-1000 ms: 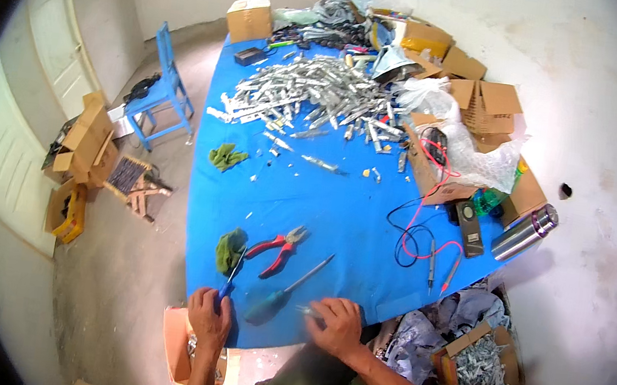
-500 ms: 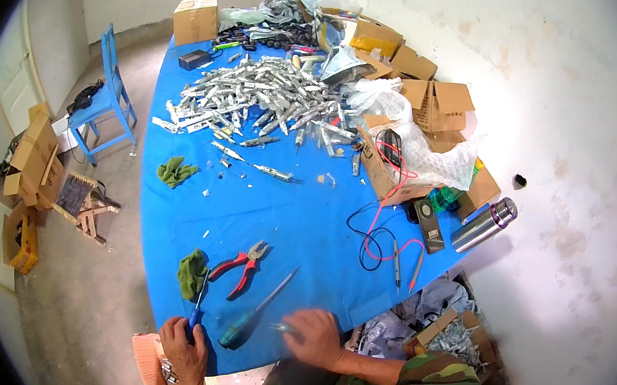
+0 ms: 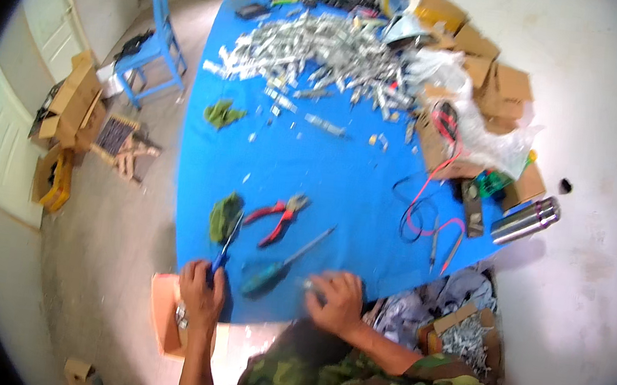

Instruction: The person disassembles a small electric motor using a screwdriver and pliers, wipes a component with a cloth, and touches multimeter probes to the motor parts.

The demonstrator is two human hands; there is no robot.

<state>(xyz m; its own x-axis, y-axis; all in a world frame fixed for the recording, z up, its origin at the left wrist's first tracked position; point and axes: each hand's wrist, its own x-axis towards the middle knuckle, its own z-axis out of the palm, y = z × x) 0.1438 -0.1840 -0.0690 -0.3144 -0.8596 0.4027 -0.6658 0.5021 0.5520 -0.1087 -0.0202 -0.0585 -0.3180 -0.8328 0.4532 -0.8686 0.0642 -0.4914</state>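
Observation:
My left hand (image 3: 202, 292) is at the table's near left edge, with a thin screwdriver with a blue handle (image 3: 220, 260) between thumb and fingers. A crumpled green cloth (image 3: 226, 216) lies just beyond its shaft. My right hand (image 3: 336, 300) rests at the near edge, curled around a small silvery piece (image 3: 310, 285) too blurred to name exactly. Between the hands lies a larger screwdriver with a green handle (image 3: 262, 278), its shaft angled away to the right. Red-handled pliers (image 3: 276, 218) lie behind it, jaws slightly apart.
A heap of silvery cylindrical parts (image 3: 317, 49) covers the far table. Cartons (image 3: 515, 83), bubble wrap (image 3: 501, 138), red and black test leads (image 3: 432, 180) and a steel flask (image 3: 526, 220) line the right side. An open box (image 3: 164, 321) stands below my left hand; a blue chair (image 3: 157, 50) is farther left.
The view has tilted, so the whole scene sits higher and farther right, now somewhat blurred. Both hands keep about the same places beside the tools.

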